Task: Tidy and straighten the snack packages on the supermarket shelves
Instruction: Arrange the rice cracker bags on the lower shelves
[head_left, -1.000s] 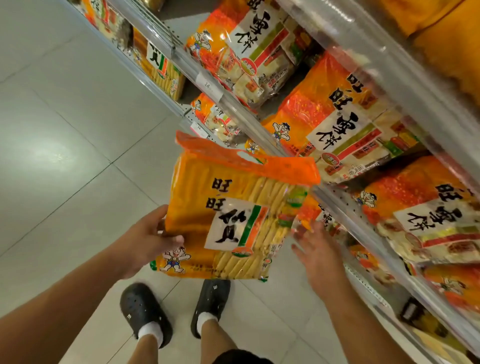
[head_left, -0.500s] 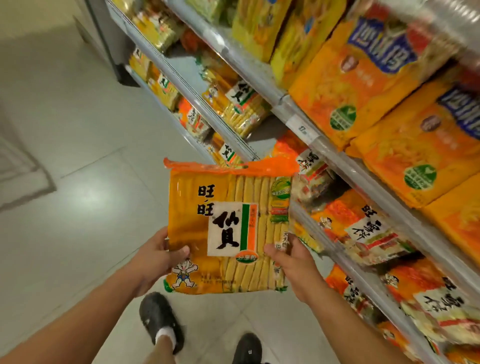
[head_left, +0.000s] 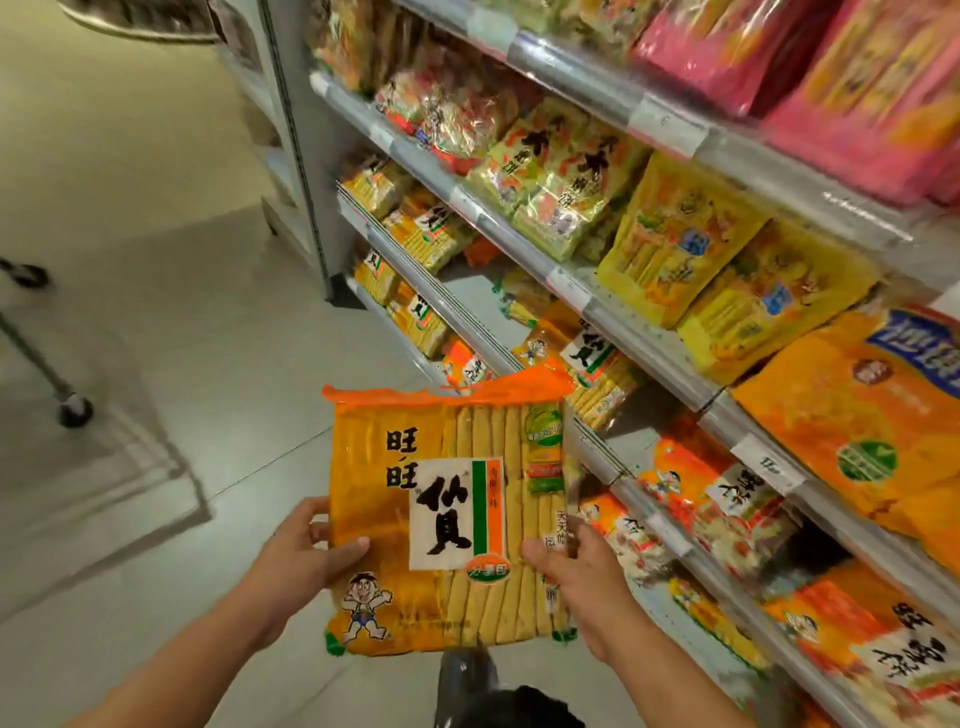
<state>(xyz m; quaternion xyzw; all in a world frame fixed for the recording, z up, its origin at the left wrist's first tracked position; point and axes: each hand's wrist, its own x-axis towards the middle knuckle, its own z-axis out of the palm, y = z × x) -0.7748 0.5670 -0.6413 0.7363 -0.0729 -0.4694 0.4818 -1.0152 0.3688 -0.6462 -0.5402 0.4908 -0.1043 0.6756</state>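
I hold a large orange rice cracker package (head_left: 447, 514) upright in front of me, out in the aisle, left of the shelves. My left hand (head_left: 306, 556) grips its left edge, thumb on the front. My right hand (head_left: 571, 566) grips its lower right edge. The package has a white label with black characters and a cartoon boy at the lower left. Matching orange cracker packages (head_left: 597, 364) lie on the shelf just beyond it, with a bare gap of shelf (head_left: 467, 291) to their left.
Metal shelves (head_left: 587, 296) run along the right, packed with yellow snack bags (head_left: 675, 244), orange bags (head_left: 857, 410), red-orange packages (head_left: 727, 499) and pink bags (head_left: 857, 78). A cart wheel (head_left: 75, 410) stands on the tiled floor at left. My shoe (head_left: 467, 675) is below the package.
My right hand has taken hold of the package, joining the left. The view has swung up and along the aisle, showing higher shelves.
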